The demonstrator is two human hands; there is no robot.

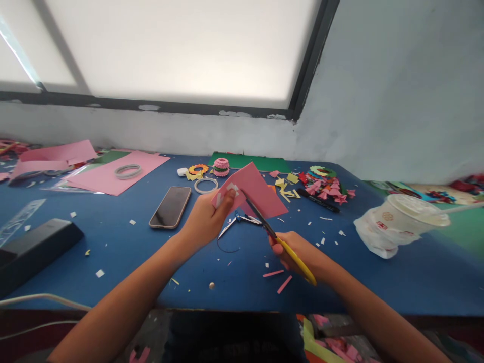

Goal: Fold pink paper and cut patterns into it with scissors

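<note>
A piece of pink paper (260, 189) with small white patches near its left edge is pinched between the thumb and fingers of my left hand (207, 219). It is held above the blue table (132, 272). My right hand (295, 252) is closed round the yellow handles of a pair of scissors (293, 256). Their dark blades point up and left and meet the lower edge of the pink paper. Beneath the paper lies a compass-like metal tool (238, 218), partly hidden.
A phone (170, 207) lies left of my hands, near white tape rings (128, 172) and pink sheets (113, 176). A wrapped cup (401, 222) stands at the right. Behind are paper rings (221, 167), folded pink pieces (328, 189) and a black pen (318, 200). Scraps are scattered about.
</note>
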